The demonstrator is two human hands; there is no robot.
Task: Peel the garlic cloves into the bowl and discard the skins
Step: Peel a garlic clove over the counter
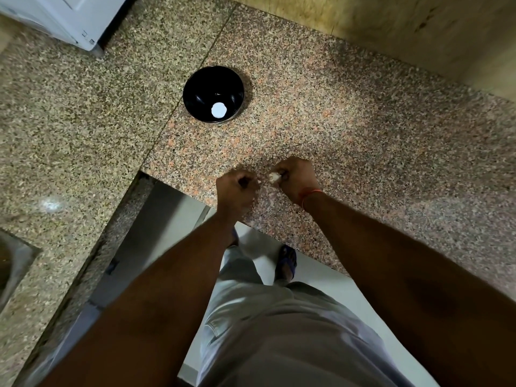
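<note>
**Both hands on the garlic at the counter's near edge**

We see our two hands held close together above the speckled granite counter [349, 113], just past its near edge. Our right hand [296, 178] has its fingers curled and pinches a small white garlic clove [274, 176] at the side facing the other hand. Our left hand [237, 188] is curled as well, and a small white bit [259, 181], probably skin, shows at its fingertips; the blur keeps us from telling whether it is pinched there or just beside them. The two hands are near each other but we cannot tell whether they touch. A thin red thread [310, 193] circles our right wrist.

Farther back on the counter, well apart from the hands, stands a black bowl [213, 94]. Inside it, against the near wall, lies one round white shape [218, 110]; we cannot tell whether it is a peeled clove or a reflection. The bowl sits just to the right of a seam in the stone.

At the far left corner a white appliance [64, 18] stands on the counter. At the left edge a metal sink [14, 263] is partly in view. Along the back right runs a yellowish wall [391, 29]. Below the counter's edge we see grey trousers [279, 331], a foot in a blue sandal [286, 262] and the pale floor [349, 291].
</note>
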